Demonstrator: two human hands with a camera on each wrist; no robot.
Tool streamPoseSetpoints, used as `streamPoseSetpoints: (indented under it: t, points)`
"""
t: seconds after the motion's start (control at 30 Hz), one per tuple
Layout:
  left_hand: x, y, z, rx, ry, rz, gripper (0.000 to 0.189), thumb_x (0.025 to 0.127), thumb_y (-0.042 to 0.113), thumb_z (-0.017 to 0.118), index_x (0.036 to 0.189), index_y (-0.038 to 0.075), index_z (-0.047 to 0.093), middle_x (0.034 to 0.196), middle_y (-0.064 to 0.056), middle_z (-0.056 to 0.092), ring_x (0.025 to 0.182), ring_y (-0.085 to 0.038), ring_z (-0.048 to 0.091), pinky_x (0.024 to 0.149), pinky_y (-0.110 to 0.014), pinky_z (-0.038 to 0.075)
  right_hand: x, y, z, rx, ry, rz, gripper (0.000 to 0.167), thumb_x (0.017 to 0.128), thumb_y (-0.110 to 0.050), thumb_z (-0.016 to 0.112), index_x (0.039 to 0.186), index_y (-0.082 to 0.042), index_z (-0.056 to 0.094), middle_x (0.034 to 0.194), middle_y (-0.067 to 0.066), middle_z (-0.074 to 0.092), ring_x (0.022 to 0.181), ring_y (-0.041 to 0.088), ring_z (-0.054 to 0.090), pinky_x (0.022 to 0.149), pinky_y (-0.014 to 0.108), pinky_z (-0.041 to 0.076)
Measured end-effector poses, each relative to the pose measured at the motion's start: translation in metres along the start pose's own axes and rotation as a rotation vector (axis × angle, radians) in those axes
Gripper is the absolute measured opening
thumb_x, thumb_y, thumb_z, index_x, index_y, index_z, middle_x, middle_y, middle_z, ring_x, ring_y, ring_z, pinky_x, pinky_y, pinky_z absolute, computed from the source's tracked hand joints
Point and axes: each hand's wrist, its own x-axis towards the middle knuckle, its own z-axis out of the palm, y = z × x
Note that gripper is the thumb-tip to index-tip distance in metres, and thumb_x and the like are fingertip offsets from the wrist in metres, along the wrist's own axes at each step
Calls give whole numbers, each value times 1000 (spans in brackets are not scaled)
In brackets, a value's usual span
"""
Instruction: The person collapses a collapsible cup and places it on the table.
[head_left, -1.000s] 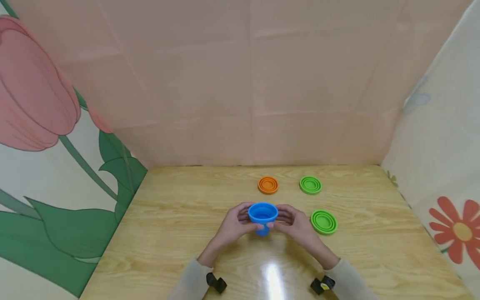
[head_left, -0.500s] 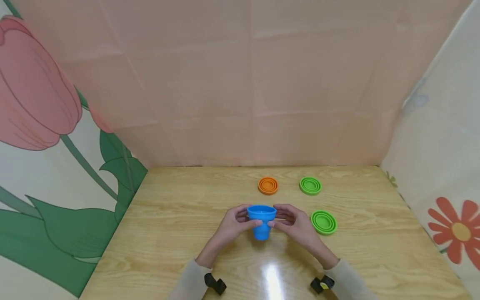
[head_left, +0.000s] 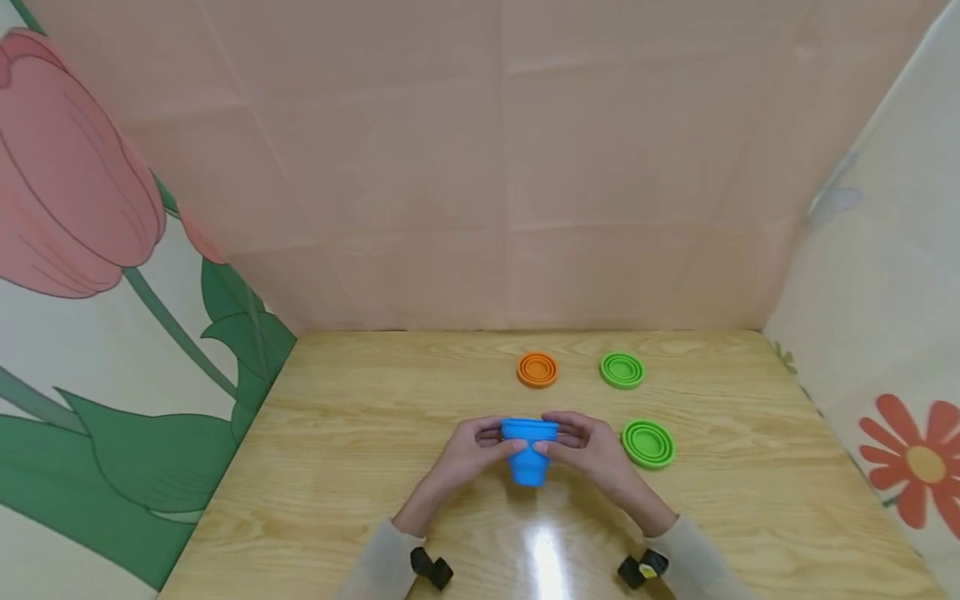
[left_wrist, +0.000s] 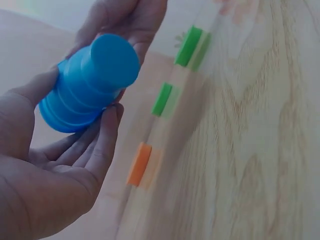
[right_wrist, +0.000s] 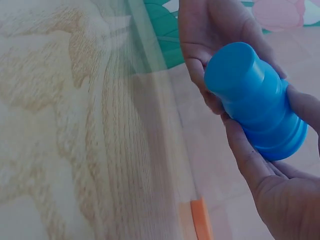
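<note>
A blue collapsible cup (head_left: 529,462), stretched out to its full stepped height, is held above the table between both hands. My left hand (head_left: 468,454) grips its left side, thumb on the near face and fingers behind. From the other side my right hand (head_left: 588,450) grips it the same way. In the left wrist view the flat base of the cup (left_wrist: 115,60) faces the camera, with the wide rim farther off. The right wrist view shows the stepped wall of the cup (right_wrist: 260,105) between thumb and fingers. Its inside is hidden now.
An orange collapsed cup (head_left: 537,369) lies flat behind the hands. To its right is a green collapsed cup (head_left: 622,370), and another green collapsed cup (head_left: 648,443) lies beside the right hand. The wooden table (head_left: 360,417) ends at a pink backdrop (head_left: 495,208).
The blue cup has lengthened from partly folded to fully stretched. It has tipped so its near wall shows rather than its inside. Both hands keep their grip, nearly in place.
</note>
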Motion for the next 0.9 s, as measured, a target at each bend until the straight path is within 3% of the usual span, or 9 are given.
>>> streamPoseSetpoints:
  t: [0.23,0.47,0.6,0.9]
  points:
    - [-2,0,-3,42,13,-2,68,94,49,77,148,10,60,141,-10,68,127,-27,69,108,-44,60,-2,4,0,66,-4,21,65,92,-31,83,146,-3,58,139,22,67,123,31,71,95,35,66]
    - [-5,-3,-6,84,29,58,62,97,47,75,146,12,62,143,-8,67,130,-27,67,111,-44,58,-4,11,4,101,-39,32,65,94,-27,81,145,3,56,130,24,72,108,21,76,89,33,67]
    - [-5,-4,-5,66,11,89,56,97,43,76,144,15,64,144,-8,68,130,-27,68,110,-39,59,-4,11,4,104,-44,42,67,94,-29,80,147,4,54,131,25,71,110,23,76,90,35,67]
    - [-3,-7,-5,19,-10,95,58,94,38,80,140,5,66,136,-14,72,121,-26,73,98,-31,64,-6,9,1,57,-90,61,67,97,-35,76,147,3,53,137,26,68,116,28,73,94,38,66]
